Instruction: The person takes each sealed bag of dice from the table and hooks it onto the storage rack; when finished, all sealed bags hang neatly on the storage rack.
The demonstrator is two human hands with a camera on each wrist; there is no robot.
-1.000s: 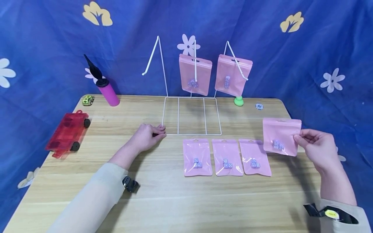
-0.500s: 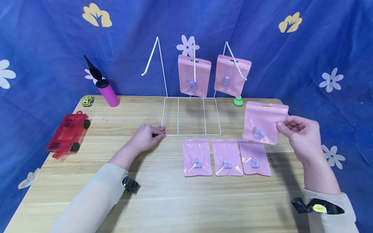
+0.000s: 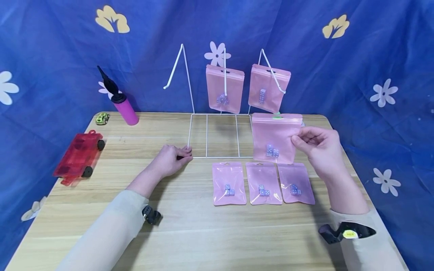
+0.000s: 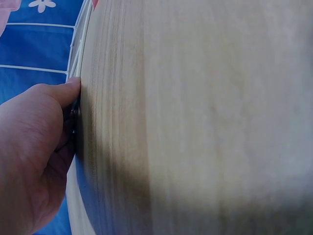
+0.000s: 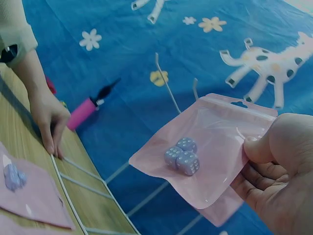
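Observation:
My right hand [image 3: 317,148] pinches the right edge of a pink zip bag [image 3: 276,133] with several pale purple dice [image 5: 183,156] inside. This bag is held upright over the right side of the white wire rack [image 3: 222,157]. At the rack's front left corner, my left hand [image 3: 173,158] pinches the wire frame between thumb and fingers. Two similar bags hang on the rack, one on the middle hook [image 3: 225,75] and one on the right hook [image 3: 274,75]. Nothing hangs on the left hook [image 3: 173,66].
Three more pink bags [image 3: 229,177] of dice lie in a row before the rack. On the left are a red toy cart [image 3: 78,154], a small green toy car [image 3: 102,118] and a magenta pump [image 3: 127,111]. A blue patterned cloth [image 3: 145,56] stands behind the table.
My right hand has carried the pink bag leftward and a little up, from the right side of the table to the rack's right side. The left hand keeps its place on the frame.

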